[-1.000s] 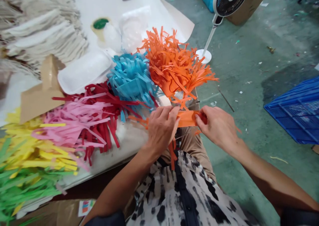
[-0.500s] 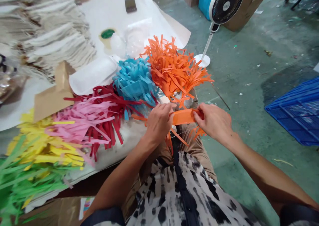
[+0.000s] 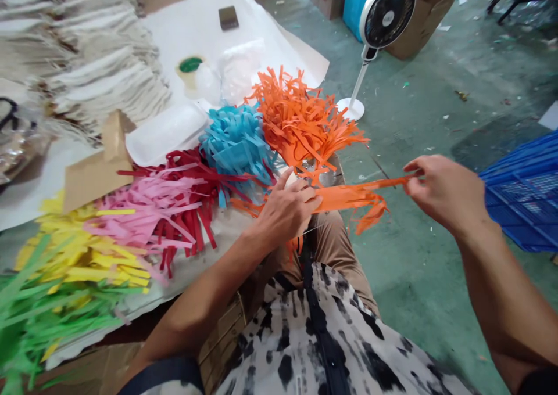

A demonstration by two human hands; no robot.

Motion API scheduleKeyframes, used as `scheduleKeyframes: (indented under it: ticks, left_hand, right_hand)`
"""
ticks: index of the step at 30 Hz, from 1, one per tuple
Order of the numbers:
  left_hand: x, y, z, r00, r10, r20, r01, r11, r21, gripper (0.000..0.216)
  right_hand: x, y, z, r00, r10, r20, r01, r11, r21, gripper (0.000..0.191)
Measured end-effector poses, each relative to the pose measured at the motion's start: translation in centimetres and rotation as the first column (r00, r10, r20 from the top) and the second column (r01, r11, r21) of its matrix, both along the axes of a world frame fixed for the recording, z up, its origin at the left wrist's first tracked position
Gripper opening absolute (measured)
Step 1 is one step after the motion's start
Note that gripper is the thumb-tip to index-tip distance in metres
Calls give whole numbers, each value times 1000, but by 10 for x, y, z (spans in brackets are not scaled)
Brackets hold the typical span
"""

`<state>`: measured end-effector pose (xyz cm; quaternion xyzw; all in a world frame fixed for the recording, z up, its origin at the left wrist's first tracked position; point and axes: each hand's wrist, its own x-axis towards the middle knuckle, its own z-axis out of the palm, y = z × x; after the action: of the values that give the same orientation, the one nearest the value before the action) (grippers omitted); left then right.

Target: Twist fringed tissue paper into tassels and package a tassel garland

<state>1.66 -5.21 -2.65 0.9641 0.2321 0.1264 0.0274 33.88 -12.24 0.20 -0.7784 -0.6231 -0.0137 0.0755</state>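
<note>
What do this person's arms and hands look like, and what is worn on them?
The left hand and right hand are ungloved. The forearms are bare, with no watch visible. The left sleeve ends in a dark band; the right sleeve shows a dark edge too.

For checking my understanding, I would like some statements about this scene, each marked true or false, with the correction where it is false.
1. The right hand pinches one end of an orange fringed piece. True.
2. The left hand rests on the green pile. False: the left hand holds the orange fringed piece.
3. The blue pile lies between the dark red pile and the orange heap. True.
4. The fan stands on the table. False: the fan stands on the floor.
5. The plastic crate at the right is yellow. False: the crate is blue.
</note>
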Motion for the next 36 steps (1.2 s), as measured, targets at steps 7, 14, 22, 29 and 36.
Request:
scheduleKeyframes:
  ticks: [7,14,22,29,36]
  left_hand:
    - [18,-26,-6,976,207,61,-208,978,9,20]
    - [-11,-17,-4,964,256,67,-244,959,-144,27]
    - [-31,-20,15,961,249,120,-251,968,5,50]
    - [14,-66,-18,995,67,80,-67,998,-3,49]
    - [-8,-55,-6,961,173,218,-157,984,-87,22]
  right_hand:
    - [-78,-39,-24,770,636,-59,-584,739,336,40]
    - [-67,-34,-68,732,681,19,-662,705,254,44]
    - [-61,-31,-70,730,683,7,-653,695,301,43]
    - [-58,-33,-69,753,657,-18,-630,729,267,38]
    - [-51,-25,-66,682,731,-5,-688,644,335,33]
